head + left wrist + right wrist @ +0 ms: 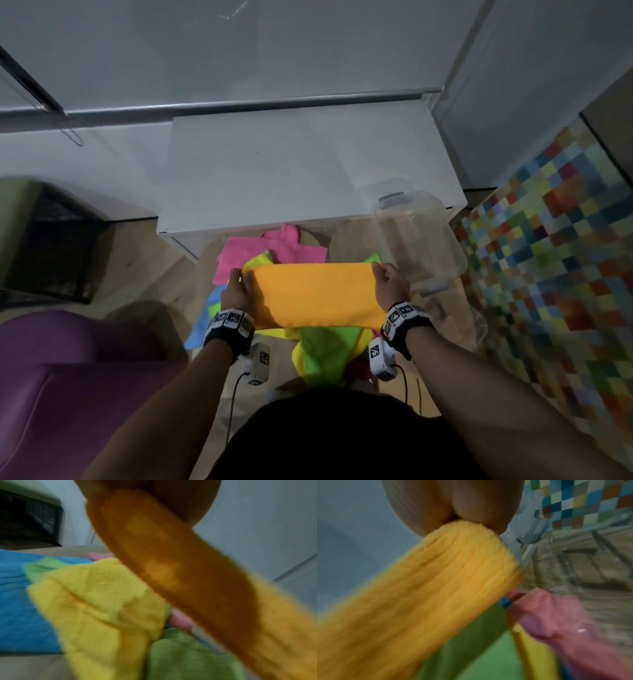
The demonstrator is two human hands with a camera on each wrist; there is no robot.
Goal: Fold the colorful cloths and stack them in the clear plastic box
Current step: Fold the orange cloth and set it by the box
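Observation:
An orange cloth hangs stretched in the air between both hands. My left hand pinches its left top corner and my right hand pinches the right top corner. In the wrist views the orange cloth runs down from the pinching fingers. Below it on the floor lies a pile of cloths: pink, yellow, green and blue. The clear plastic box stands to the right of the pile with nothing in it.
A white low cabinet stands just beyond the pile. A purple seat is at the lower left and a dark mesh crate at the left. A multicoloured checkered rug lies on the right.

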